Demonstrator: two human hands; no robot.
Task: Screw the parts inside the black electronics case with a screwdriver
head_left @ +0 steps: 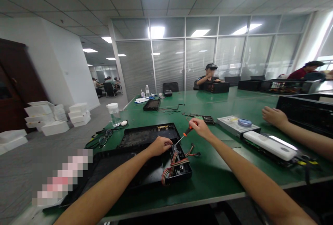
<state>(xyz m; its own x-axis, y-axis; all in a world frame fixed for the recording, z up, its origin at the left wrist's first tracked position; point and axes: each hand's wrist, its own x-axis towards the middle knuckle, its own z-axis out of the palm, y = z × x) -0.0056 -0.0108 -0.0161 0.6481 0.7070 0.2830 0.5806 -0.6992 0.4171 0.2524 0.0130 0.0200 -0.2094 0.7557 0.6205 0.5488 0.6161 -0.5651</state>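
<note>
My right hand [199, 128] grips a screwdriver [186, 130] with a black and orange handle. The shaft slants down to the left, and its tip meets the edge of a black metal computer panel [148, 169] near my left hand. Bent fingers of my left hand [160, 146] rest at that same edge, close to the tip; whatever they may pinch is too small to make out. A bundle of striped ribbon cable [173, 167] wraps around the panel's right end. Behind it lies another dark panel [145, 136].
A silver drive box [230, 125] with a blue tape roll [245, 122] and a white device [270, 144] lie to the right. Another person's hand [274, 117] touches a black case [307, 117]. Eyeglasses [104, 138] and a lidded jar [113, 114] stand left. A co-worker [209, 76] sits opposite.
</note>
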